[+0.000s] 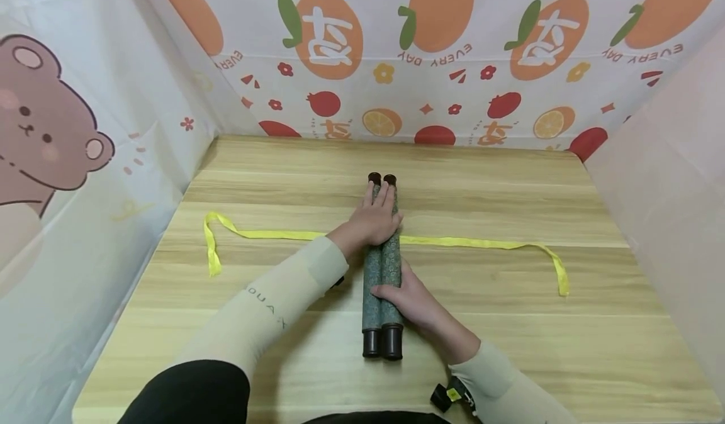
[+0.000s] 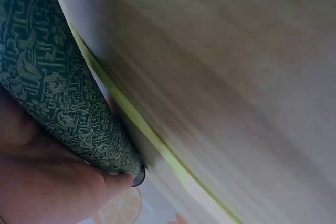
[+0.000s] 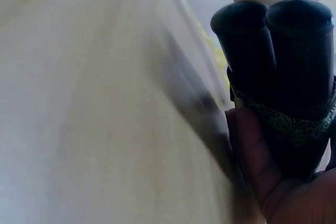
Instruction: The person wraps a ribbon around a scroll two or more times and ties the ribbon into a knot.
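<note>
A scroll, rolled from both ends into two rolls side by side, is covered in green patterned brocade. Dark knobs cap its ends. My left hand rests on the far half, its fingers stretched along the rolls towards the far knobs. Nearer to me, my right hand grips the scroll from the right, its thumb laid across the top; its other fingers are mostly hidden in the head view. A yellow ribbon stretches crosswise and passes under the scroll, touching the table to both sides.
Underneath is a light wood-grain table. A fruit-printed cloth hangs behind its far edge, and a bear-printed cloth hangs at the left. A black wrist device sits at the right sleeve.
</note>
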Motion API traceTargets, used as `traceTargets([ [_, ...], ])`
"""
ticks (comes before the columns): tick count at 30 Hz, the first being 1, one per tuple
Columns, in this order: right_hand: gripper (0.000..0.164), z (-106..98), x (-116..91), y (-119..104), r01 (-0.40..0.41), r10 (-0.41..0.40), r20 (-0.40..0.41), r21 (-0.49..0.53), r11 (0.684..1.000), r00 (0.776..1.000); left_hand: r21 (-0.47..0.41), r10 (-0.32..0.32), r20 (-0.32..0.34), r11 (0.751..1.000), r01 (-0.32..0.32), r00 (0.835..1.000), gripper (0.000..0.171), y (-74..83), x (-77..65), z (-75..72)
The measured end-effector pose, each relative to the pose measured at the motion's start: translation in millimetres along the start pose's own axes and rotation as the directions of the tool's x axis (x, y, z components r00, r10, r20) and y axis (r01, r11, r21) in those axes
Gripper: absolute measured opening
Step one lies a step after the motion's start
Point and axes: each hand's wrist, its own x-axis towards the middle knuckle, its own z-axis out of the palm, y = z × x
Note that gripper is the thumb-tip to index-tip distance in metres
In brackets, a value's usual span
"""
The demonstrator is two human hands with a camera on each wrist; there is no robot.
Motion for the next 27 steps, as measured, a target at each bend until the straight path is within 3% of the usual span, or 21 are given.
traceTargets([
  [8,0.083,6,-14,-26,0.018,-0.016,0.018,-0.156,0.988,1.000,0.042,0.009,-0.001,0.999,-0.009,1.000,0.067,-3.9,2.3,3.5],
  [18,0.085,-8,-5,2,-0.016,0.018,0.001,-0.380,0.925,1.000,0.072,0.005,-0.025,0.997,-0.004,1.000,0.069,-2.4,3.9,7.9],
  [22,0.088,-13,-7,3,-0.016,0.027,0.018,-0.463,0.886,0.999,0.109,0.001,-0.021,0.994,0.001,1.000,0.072,0.2,4.1,10.1],
  [27,0.093,-16,-8,0,0.014,-0.020,-0.003,-0.625,0.781,1.000,0.127,-0.003,-0.027,0.992,0.006,1.000,0.072,3.7,4.7,11.1],
])
